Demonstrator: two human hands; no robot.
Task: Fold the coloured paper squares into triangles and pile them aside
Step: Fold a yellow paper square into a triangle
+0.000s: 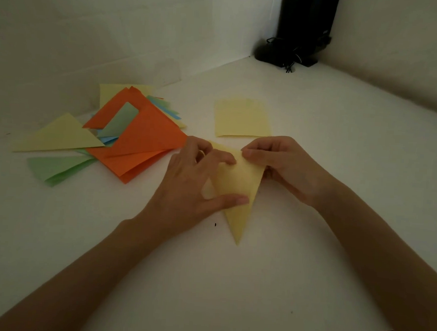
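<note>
At the middle of the desk (256, 282), close before the person, lies the yellow triangle (239, 182), a sheet already doubled over, its sharp tip pointing to 6 o'clock and its broad end under the fingers at 12 o'clock. The left hand (185, 186) is spread over it and grips nothing: the thumb lies flat across the lower part and a bent fingertip presses near the top edge. The right hand (284, 164) has its fingers curled about the corner at 2 o'clock and seems to pinch it, though the thumb is hidden. The step in hand looks to be setting the crease. To do it well, the person should hold the matched corners square with the right hand while the left pins the layers so they cannot slide, then run a fingertip firmly along the folded edge from one end to the other. Thin paper creeps easily, so pressure should come before any sweep. One flat yellow square (242, 118) waits just beyond at 12 o'clock, and the pile of folded papers (137, 140), orange, green, blue and yellow, sits near at 10 o'clock, ready to receive this piece.
</note>
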